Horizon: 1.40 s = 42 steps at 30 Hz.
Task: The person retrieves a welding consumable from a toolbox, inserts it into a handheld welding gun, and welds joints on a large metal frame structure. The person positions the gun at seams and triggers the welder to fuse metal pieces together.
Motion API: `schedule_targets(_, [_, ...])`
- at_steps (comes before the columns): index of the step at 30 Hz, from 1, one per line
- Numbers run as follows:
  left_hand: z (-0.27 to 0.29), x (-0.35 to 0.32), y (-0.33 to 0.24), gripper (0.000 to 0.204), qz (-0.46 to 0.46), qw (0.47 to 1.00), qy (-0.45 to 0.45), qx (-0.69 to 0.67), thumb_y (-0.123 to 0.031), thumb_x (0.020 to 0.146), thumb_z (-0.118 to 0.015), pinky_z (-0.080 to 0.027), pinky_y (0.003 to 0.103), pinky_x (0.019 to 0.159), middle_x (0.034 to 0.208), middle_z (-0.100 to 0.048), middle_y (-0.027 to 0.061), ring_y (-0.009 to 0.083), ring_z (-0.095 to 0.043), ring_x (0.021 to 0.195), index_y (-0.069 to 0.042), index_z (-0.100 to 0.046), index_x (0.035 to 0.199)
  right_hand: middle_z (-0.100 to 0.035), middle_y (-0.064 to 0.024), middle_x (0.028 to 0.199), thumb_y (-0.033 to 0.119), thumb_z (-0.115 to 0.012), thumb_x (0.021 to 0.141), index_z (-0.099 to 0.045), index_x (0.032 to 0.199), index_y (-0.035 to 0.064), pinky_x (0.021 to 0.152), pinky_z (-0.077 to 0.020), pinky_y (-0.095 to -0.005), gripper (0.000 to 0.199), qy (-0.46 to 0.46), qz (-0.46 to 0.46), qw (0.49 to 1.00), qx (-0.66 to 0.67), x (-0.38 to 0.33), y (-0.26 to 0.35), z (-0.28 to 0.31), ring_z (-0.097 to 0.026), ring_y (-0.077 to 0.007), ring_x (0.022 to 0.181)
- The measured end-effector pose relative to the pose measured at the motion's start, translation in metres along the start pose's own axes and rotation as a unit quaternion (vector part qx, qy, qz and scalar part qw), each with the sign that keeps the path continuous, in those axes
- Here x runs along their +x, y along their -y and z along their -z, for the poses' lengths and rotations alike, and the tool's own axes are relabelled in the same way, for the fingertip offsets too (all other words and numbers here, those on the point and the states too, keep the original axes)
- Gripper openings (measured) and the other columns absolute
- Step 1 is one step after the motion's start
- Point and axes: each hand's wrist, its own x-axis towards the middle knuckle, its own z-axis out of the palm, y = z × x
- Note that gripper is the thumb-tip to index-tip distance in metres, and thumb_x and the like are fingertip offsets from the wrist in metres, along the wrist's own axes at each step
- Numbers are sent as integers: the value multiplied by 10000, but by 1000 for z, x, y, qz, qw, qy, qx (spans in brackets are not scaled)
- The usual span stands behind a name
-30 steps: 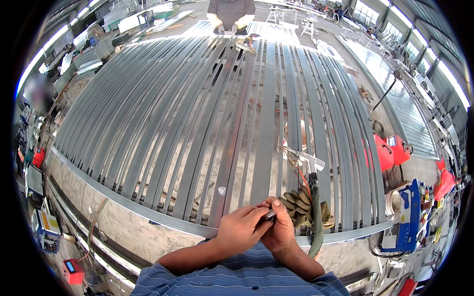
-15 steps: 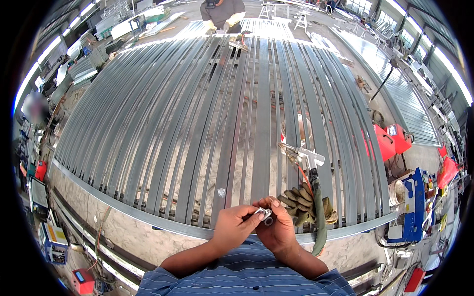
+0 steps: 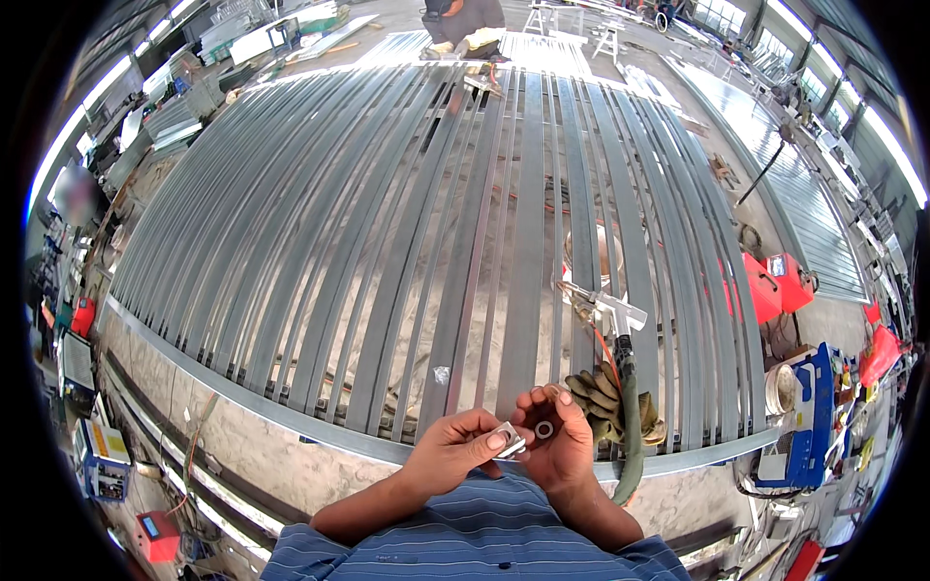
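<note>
My left hand (image 3: pixel 455 453) pinches a small silvery metal piece (image 3: pixel 508 439) with an opening in it between thumb and fingers. Cupped close beside it is my right hand (image 3: pixel 560 447), its fingers curled and its thumb raised. A ring-shaped washer (image 3: pixel 544 429) rests in that right hand. Both hands are over the near edge of a large frame of long grey metal bars (image 3: pixel 523 290). Just right of my right hand, brown work gloves (image 3: pixel 601 399) lie on the bars. A welding torch (image 3: pixel 610 308) with a dark green sleeved cable (image 3: pixel 630 416) lies by the gloves.
Across the frame, another person (image 3: pixel 465 29) in dark clothes and pale gloves leans over the far end. Red machines (image 3: pixel 790 281) and a blue case (image 3: pixel 814 416) stand at the right. A white bucket (image 3: pixel 781 389) is beside the case. More metal lies along both sides.
My hands have drawn slightly apart. The metal piece now shows in my left fingers, with the washer separate in my right hand. The whole view has shifted slightly.
</note>
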Motion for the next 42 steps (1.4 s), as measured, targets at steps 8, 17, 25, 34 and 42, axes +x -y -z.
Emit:
schedule_targets(8, [11, -12, 3, 261, 1, 1000, 24, -11, -106, 1012, -673, -577, 291, 850, 1221, -715, 130, 189, -704, 1078, -18, -610, 1249, -718, 4, 1049, 247, -728, 970, -679, 1078, 138, 921, -576, -358, 161, 8, -12, 1000, 11, -3, 3, 5, -699, -191, 1050])
schedule_targets(17, [16, -22, 1, 469, 28, 992, -12, 121, -12, 992, -665, -570, 292, 894, 1213, -687, 130, 159, -676, 1020, 30, -477, 1419, -682, 4, 1037, 261, -715, 976, -682, 1034, 116, 764, -555, -289, 159, -11, -9, 1000, -20, -9, 5, 3, -663, -151, 885])
schedule_targets(25, [19, -27, -8, 332, 28, 987, 0, 160, 33, 993, -619, -586, 313, 828, 1116, -698, 159, 172, -685, 950, 33, -381, 1225, -642, -57, 1067, 115, -776, 908, -696, 1108, 51, 705, -451, -249, 225, 158, 55, 973, -161, -16, 6, 13, -584, -116, 884])
schedule_targets(34, [25, -32, -11, 261, 30, 982, 44, 183, -47, 997, -675, -585, 291, 806, 1119, -723, 110, 136, -698, 903, 10, -567, 1228, -652, -108, 1109, 64, -872, 815, -744, 1105, 60, 674, -436, -218, 318, 287, 203, 796, -493, -22, 25, -10, -576, -95, 843])
schedule_targets(42, [29, -31, -19, 372, 72, 976, 122, 163, -87, 1000, -684, -597, 277, 812, 1092, -723, 77, 123, -700, 913, -6, -606, 1354, -643, -92, 1107, -22, -858, 776, -768, 1112, 94, 737, -574, -289, 367, 352, 194, 693, -599, -18, 33, -28, -691, -160, 888])
